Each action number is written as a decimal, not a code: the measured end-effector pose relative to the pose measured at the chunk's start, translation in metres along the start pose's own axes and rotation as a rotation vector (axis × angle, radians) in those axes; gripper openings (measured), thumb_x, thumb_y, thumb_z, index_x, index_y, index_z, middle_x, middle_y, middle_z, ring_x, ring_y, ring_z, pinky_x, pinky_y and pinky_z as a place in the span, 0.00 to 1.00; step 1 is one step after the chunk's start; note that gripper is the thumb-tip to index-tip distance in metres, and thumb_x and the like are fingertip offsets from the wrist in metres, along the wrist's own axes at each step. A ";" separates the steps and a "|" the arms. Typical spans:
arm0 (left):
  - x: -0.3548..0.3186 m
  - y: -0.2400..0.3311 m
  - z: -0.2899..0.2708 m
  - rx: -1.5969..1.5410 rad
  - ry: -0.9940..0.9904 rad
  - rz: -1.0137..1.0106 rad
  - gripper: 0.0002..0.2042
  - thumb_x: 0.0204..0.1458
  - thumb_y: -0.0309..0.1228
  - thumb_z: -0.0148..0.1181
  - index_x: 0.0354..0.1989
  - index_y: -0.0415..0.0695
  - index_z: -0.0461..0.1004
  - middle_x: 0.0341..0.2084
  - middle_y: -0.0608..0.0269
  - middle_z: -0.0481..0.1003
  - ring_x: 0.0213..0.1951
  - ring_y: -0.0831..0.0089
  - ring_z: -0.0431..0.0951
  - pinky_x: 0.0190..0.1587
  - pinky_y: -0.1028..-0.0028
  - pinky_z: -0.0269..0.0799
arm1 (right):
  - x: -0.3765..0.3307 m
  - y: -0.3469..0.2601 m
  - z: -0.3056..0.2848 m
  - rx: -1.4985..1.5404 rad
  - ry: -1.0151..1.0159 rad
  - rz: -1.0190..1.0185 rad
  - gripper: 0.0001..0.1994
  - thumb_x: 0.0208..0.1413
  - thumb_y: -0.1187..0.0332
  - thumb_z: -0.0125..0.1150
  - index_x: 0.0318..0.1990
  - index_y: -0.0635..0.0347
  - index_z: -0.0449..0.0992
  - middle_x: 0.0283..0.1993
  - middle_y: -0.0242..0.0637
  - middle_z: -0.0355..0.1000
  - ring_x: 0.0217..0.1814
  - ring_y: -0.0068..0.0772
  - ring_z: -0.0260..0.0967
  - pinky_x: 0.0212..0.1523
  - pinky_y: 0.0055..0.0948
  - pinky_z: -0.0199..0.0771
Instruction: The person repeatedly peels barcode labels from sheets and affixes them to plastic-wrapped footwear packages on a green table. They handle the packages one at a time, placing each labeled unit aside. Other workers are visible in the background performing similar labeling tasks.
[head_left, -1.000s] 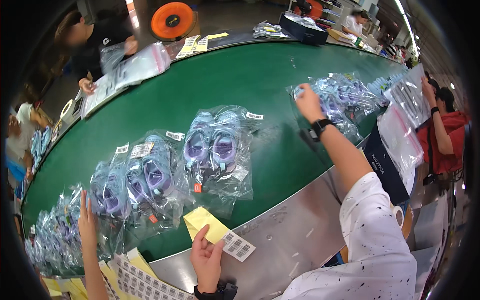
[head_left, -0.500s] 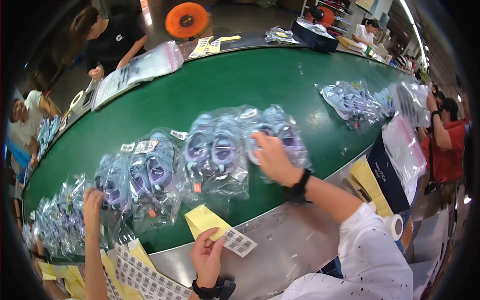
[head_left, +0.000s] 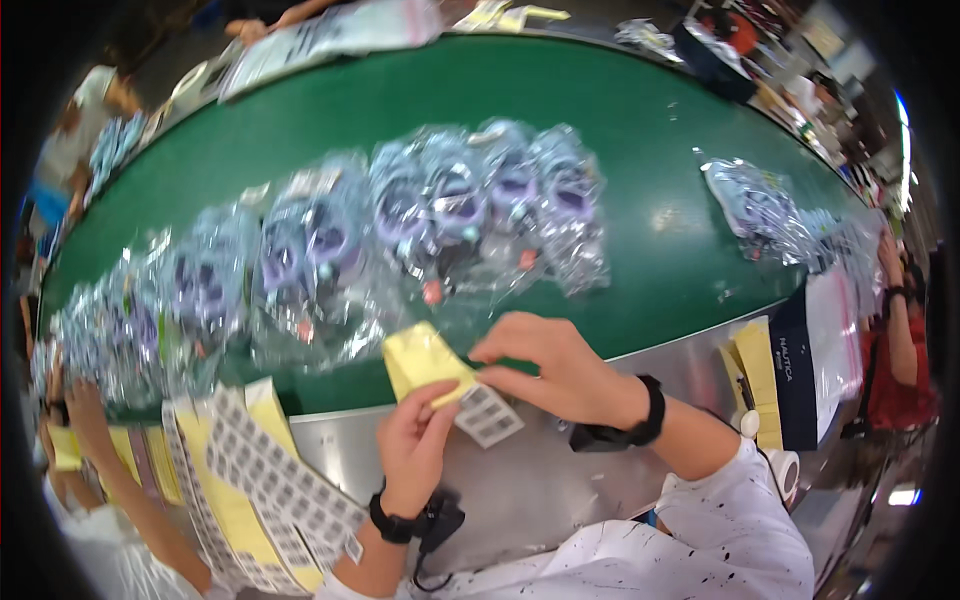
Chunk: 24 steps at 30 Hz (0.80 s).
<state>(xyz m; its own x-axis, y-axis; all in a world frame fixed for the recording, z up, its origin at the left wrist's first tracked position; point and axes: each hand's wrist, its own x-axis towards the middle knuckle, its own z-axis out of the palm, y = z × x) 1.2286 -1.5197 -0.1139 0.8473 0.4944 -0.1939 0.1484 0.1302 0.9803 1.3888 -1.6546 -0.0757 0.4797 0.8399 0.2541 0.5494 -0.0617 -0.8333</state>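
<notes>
My left hand (head_left: 412, 450) pinches a strip of barcode labels (head_left: 422, 358), its yellow backing curling upward and white printed labels hanging below the fingers. At the strip's right edge, the thumb and bent forefinger of my right hand (head_left: 570, 368) close in on it; blur hides whether a label has lifted. Beyond my hands, a pair of light blue and purple shoes (head_left: 458, 190) lies in a clear plastic bag. Another bagged pair (head_left: 570, 190) sits against it on the right. Further left is a bagged pair (head_left: 315, 240) with a label on top.
Several bagged shoes (head_left: 120, 310) crowd the left of the green table (head_left: 650, 280). Label sheets (head_left: 270, 480) lie left of my forearm, near a co-worker's arm (head_left: 120, 460). To the right are a dark blue box (head_left: 795, 365), a bagged pair (head_left: 755, 210) and a red-clothed person (head_left: 900, 375).
My right hand has left the bagged shoes on the right and come back to the label strip in my left hand. The view has shifted, and the neighbouring co-worker's hand has moved left.
</notes>
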 end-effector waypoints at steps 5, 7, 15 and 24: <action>-0.004 -0.004 -0.003 -0.091 -0.079 0.022 0.11 0.56 0.19 0.57 0.47 0.35 0.75 0.25 0.73 0.75 0.26 0.92 0.67 0.27 0.88 0.60 | -0.030 -0.003 0.021 0.112 0.040 0.167 0.07 0.52 0.74 0.62 0.38 0.64 0.78 0.32 0.38 0.73 0.32 0.34 0.70 0.32 0.28 0.69; -0.005 0.002 -0.002 -0.083 -0.105 0.018 0.10 0.56 0.19 0.57 0.46 0.35 0.75 0.27 0.68 0.78 0.28 0.89 0.71 0.29 0.86 0.65 | -0.030 -0.004 0.023 0.139 0.067 0.212 0.06 0.52 0.74 0.62 0.38 0.65 0.78 0.32 0.38 0.74 0.31 0.30 0.70 0.32 0.26 0.68; -0.001 0.011 -0.006 0.056 -0.206 0.162 0.09 0.56 0.19 0.56 0.44 0.35 0.76 0.29 0.66 0.79 0.29 0.88 0.73 0.30 0.86 0.65 | -0.036 -0.007 0.021 0.428 0.077 0.388 0.04 0.51 0.75 0.64 0.33 0.66 0.79 0.28 0.37 0.75 0.32 0.24 0.70 0.33 0.24 0.67; -0.004 0.010 0.008 -0.169 -0.192 0.023 0.16 0.53 0.16 0.58 0.51 0.34 0.70 0.37 0.60 0.78 0.37 0.81 0.78 0.38 0.82 0.73 | -0.036 -0.009 0.023 -0.051 0.209 -0.009 0.04 0.45 0.79 0.65 0.29 0.64 0.77 0.25 0.36 0.71 0.27 0.34 0.67 0.30 0.29 0.66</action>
<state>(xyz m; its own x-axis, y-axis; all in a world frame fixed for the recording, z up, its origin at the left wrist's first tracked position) 1.2308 -1.5275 -0.1032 0.9332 0.3287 -0.1452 0.0542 0.2709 0.9611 1.3511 -1.6717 -0.0883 0.6032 0.7104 0.3625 0.5860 -0.0865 -0.8057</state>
